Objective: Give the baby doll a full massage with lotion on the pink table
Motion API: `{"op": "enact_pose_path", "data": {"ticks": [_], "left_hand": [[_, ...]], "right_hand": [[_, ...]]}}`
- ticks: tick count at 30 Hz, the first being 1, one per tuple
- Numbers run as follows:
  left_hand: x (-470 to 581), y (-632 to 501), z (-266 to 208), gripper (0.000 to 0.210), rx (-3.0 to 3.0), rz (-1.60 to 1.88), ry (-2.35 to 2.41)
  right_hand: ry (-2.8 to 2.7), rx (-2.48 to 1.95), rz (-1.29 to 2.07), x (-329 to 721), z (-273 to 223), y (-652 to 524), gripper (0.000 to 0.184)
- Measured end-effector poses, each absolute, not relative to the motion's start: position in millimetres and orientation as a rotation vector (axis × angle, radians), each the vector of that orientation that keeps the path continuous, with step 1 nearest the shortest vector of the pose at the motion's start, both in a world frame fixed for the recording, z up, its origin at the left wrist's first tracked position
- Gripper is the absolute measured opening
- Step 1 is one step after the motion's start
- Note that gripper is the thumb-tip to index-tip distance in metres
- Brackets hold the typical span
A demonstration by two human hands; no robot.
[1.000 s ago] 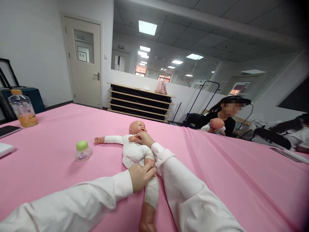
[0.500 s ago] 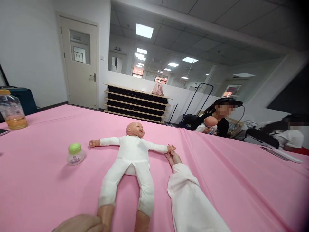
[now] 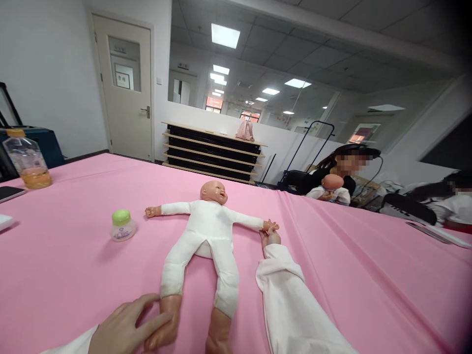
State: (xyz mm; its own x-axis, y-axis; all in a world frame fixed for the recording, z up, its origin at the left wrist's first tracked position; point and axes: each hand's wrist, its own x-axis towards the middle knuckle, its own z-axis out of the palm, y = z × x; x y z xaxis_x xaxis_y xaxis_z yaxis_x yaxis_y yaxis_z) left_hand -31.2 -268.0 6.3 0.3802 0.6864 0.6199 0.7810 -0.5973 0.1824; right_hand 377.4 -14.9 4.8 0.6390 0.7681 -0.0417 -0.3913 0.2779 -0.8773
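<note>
From where I stand: doll (image 3: pixel 209 223) on its back on the pink worktop (image 3: pixel 110 280), between the two grips. Its left foot runs off the bottom edge; right foot partly covered by a thumb. Left grip (image 3: pixel 123 319): thumb and forefinger spread, thumb across that foot, forefinger against the ankle, rest hard to make out. Right grip (image 3: pixel 272 238) touches the doll's left hand; fingertips partly hidden, can't tell if it's pinching. Jar (image 3: pixel 123 227) well apart, label too small to read.
</note>
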Motion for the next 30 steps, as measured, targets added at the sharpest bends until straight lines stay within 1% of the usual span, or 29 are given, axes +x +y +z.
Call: {"op": "enact_pose_path", "data": {"ticks": [3, 5, 8, 10, 13, 15, 17, 19, 22, 25, 28, 30], "left_hand": [[-41, -264, 7, 0.030, -2.512, -1.079, -1.462], [-51, -254, 20, 0.030, -2.511, -1.116, -1.551], [-56, -230, 65, 0.031, -2.460, -1.180, -1.638], [-41, -213, 101, 0.031, -2.479, -1.216, -1.639], [7, -188, 135, 0.027, -2.756, -1.238, -1.319], [44, -173, 136, 0.024, -2.939, -1.018, -1.083], [75, -161, 124, 0.022, -3.008, -0.748, -1.008], [94, -153, 108, 0.021, -3.041, -0.590, -0.967], [99, -149, 100, 0.021, -3.023, -0.585, -0.963], [83, -155, 112, 0.021, -2.980, -0.683, -0.997], [54, -171, 123, 0.025, -2.844, -0.951, -0.983], [31, -187, 119, 0.026, -2.693, -1.188, -0.975]], "right_hand": [[-0.457, -1.036, 0.713, 379, 11, -16, 0.029], [-0.542, -1.025, 0.617, 374, 26, -15, 0.029], [-0.804, -0.988, 0.474, 351, 58, -10, 0.025], [-1.008, -0.988, 0.493, 325, 80, -3, 0.028], [-1.415, -1.055, 0.648, 278, 95, 10, 0.032], [-1.710, -1.096, 0.740, 251, 94, 18, 0.033], [-1.936, -1.140, 0.756, 233, 88, 22, 0.033], [-2.016, -1.165, 0.737, 224, 84, 23, 0.032], [-2.010, -1.150, 0.716, 226, 86, 16, 0.031], [-1.870, -1.065, 0.582, 243, 87, 4, 0.028], [-1.431, -1.021, 0.418, 279, 74, -5, 0.032], [-1.063, -1.086, 0.305, 313, 56, -8, 0.036]]}}
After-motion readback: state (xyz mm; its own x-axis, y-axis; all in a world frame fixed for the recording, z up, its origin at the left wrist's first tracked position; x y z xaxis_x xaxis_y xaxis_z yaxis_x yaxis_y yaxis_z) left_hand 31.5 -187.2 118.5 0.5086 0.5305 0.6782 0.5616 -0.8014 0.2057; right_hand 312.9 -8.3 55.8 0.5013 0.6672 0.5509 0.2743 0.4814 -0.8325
